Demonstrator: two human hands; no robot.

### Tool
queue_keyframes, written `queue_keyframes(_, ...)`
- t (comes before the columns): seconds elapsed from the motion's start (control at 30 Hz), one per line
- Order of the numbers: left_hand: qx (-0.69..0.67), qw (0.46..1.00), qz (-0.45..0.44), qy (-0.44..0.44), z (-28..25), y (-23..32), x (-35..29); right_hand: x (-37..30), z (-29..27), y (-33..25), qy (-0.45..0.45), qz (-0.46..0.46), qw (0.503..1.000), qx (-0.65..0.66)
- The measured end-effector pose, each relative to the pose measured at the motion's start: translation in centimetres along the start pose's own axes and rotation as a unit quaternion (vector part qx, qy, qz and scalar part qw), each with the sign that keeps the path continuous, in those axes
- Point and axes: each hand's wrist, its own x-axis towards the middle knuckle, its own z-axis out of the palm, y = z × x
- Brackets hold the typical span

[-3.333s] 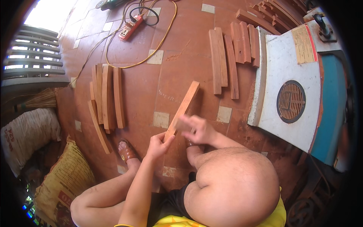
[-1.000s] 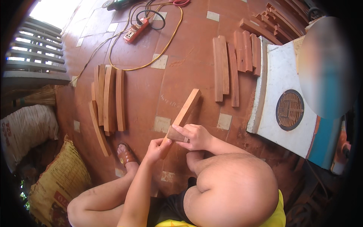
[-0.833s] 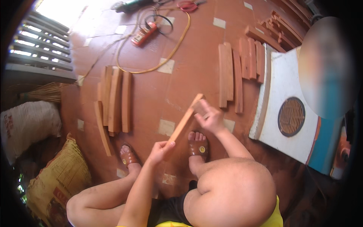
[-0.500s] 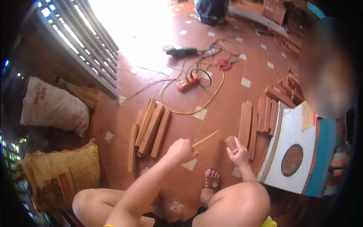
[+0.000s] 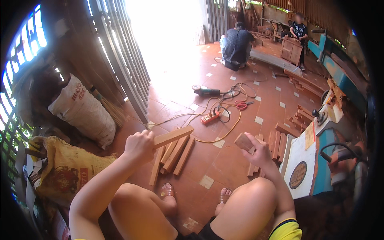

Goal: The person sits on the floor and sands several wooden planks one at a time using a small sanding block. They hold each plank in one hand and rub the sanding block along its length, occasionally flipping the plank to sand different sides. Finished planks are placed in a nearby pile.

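Note:
Closed round one end of a reddish wooden strip, my left hand holds it out over the floor, its free end pointing right and slightly up. In my right hand is a small brown wooden block, gripped between thumb and fingers. The strip and the block are well apart. Below and behind the held strip lies a pile of similar wooden strips on the tiles. More cut wooden pieces lie beyond my right hand, some partly hidden by it.
An angle grinder, a red power strip, tangled cords and a red-handled cutting tool lie ahead. Sacks stand left, beside a slatted gate. A white-and-teal machine is right. Two people are farther back.
My left hand has moved left and up with the strip, which now shows a broader face. My right hand still grips the block. The view has tilted up, bringing the people into sight.

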Motion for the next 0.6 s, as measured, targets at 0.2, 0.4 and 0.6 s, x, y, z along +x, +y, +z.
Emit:
queue_keyframes(0.2, -0.011, 0.999, -0.036, -0.012, 2.9, -4.2, -3.9, 5.6, -4.8, -6.0, -0.294, -0.094, 0.945, -0.106)
queue_keyframes(0.4, -0.147, 0.983, -0.055, -0.101, 12.3, -2.5, -2.1, 11.3, -4.2, -9.5, -0.348, -0.084, 0.923, -0.140)
queue_keyframes(0.6, -0.271, 0.932, -0.039, -0.238, 25.8, 2.9, -1.5, 10.1, 5.4, -4.3, -0.484, -0.039, 0.856, -0.175)
